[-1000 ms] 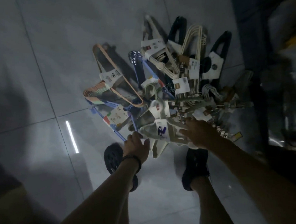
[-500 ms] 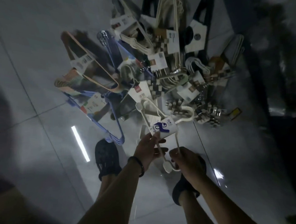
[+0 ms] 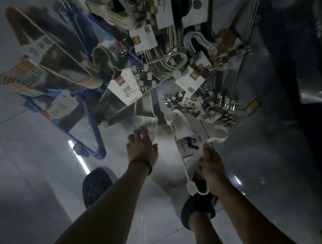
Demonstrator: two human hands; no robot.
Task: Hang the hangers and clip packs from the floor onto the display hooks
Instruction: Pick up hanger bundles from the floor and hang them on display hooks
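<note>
Gripping the white hanger pack (image 3: 191,146) near its hook, my right hand (image 3: 212,165) holds it at the near edge of the pile (image 3: 126,90), over the floor (image 3: 40,180). My left hand (image 3: 142,150) hovers released, fingers spread, holding nothing. Judgement: light, stiff plastic, smooth and slippery; the neck below the hook suits best.

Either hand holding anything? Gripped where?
Right hand grips the white hanger pack by its neck, near the hook. Left hand is open, holding nothing.
</note>
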